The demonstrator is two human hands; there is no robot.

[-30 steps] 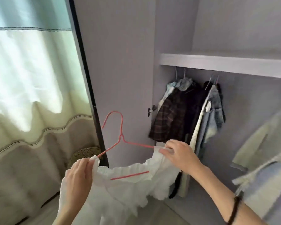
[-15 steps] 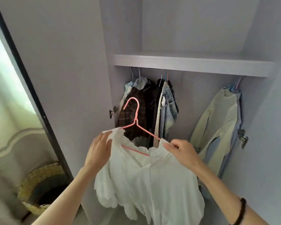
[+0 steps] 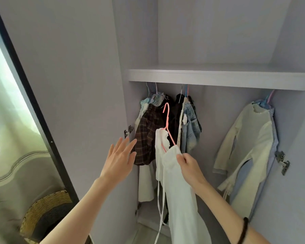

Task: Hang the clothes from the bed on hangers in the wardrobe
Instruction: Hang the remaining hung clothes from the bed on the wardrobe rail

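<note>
White, soft ruffled cotton garment (image 3: 176, 182) drapes from a thin pink wire hanger (image 3: 167, 124), pinched at its shoulder by the right hand (image 3: 189, 166) before the lilac wardrobe (image 3: 218, 76); the left hand (image 3: 118, 161) hovers spread, fingers straight.

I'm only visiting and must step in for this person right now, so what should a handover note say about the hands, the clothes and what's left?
Left hand: open, fingers spread, holding nothing, reaching toward the plaid shirt hanging at the left of the wardrobe.
Right hand: pinches the shoulder of the white garment, carrying it alone.
The white garment is already on the pink hanger; the hook is below the shelf and not yet hung.
Done: several clothes already hang, including a cream top at the right.
Left: hook the pink hanger up, probably in the gap between the two groups of clothes. The bed is out of view.
</note>
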